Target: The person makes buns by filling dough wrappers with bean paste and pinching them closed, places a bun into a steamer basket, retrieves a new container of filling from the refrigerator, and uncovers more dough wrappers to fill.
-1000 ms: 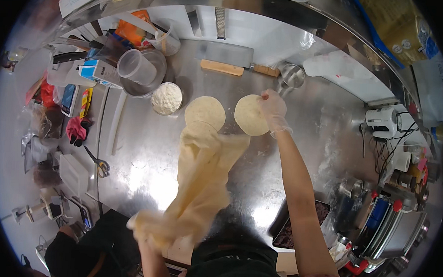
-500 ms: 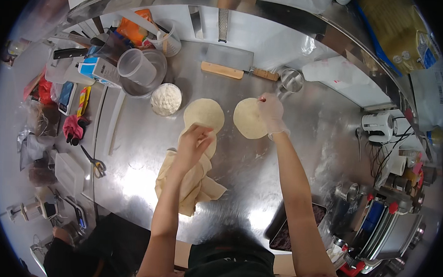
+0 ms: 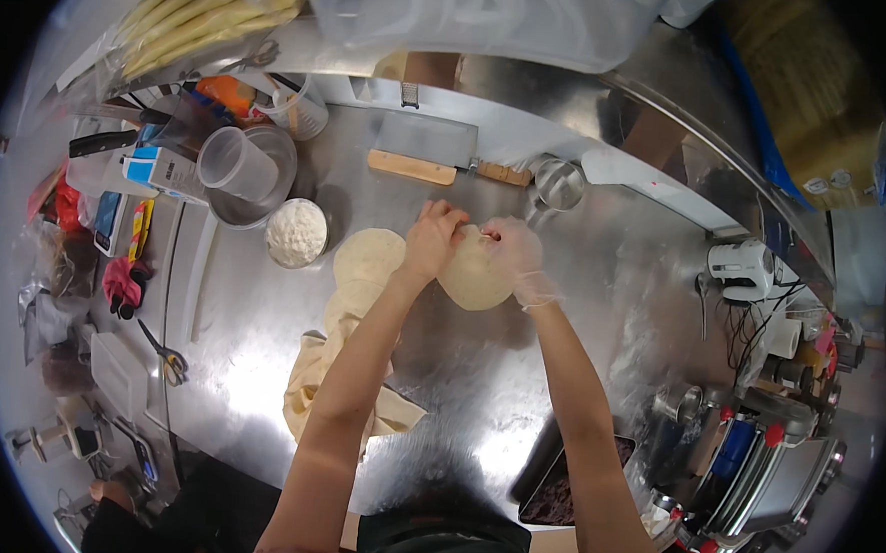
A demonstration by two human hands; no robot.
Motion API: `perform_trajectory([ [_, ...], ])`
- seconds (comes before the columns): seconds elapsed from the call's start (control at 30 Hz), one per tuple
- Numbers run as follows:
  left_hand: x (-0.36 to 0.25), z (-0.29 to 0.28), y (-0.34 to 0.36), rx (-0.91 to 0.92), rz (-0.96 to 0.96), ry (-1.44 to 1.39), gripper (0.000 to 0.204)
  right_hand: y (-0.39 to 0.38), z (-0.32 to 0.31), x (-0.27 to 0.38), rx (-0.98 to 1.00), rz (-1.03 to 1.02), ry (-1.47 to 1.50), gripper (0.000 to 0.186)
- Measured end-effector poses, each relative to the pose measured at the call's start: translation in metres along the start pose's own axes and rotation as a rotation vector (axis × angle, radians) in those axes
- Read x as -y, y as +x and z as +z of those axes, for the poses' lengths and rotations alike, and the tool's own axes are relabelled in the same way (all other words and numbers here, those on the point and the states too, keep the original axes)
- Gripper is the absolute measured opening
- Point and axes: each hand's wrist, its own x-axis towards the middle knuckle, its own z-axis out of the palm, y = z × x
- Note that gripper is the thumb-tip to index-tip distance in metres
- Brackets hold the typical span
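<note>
A flat, pale round of dough (image 3: 475,286) lies on the steel table in front of me. My bare left hand (image 3: 433,240) pinches its far left edge. Opposite it, my right hand (image 3: 514,252) in a clear plastic glove has its fingers closed on the far right edge. To the left are two more dough rounds, one round (image 3: 368,257) overlapping another round (image 3: 352,300). A crumpled beige cloth (image 3: 302,381) sits against the nearer one, partly behind my left forearm.
A bowl of flour (image 3: 297,233) stands left of the rounds, near a clear plastic tub (image 3: 238,164). Behind lie a cleaver (image 3: 426,138) and a metal measuring cup (image 3: 558,184). Scissors (image 3: 172,364) rest at left. A tray of dark filling (image 3: 551,503) is beside my right forearm.
My left hand has left the rounds on the left and moved right to the dough round at my right hand. That round's far edge is now gripped by both hands. The view has shifted slightly.
</note>
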Motion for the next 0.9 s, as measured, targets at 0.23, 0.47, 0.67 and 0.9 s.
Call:
perform_trajectory([
  [0.23,0.005,-0.011,-0.001,0.127,0.137,0.033,0.018,-0.017,-0.008,-0.007,0.203,0.062,0.616,0.021],
  [0.47,-0.024,-0.01,-0.035,0.038,0.276,-0.264,0.028,-0.017,-0.014,-0.019,0.12,-0.368,0.034,0.031],
  [0.67,0.001,-0.008,-0.045,-0.03,0.188,-0.065,0.04,-0.024,-0.01,0.0,0.018,-0.164,0.332,0.033],
  [0.9,-0.035,0.011,-0.092,-0.121,0.265,-0.202,0.031,-0.081,-0.045,-0.008,-0.027,-0.546,-0.205,0.029],
])
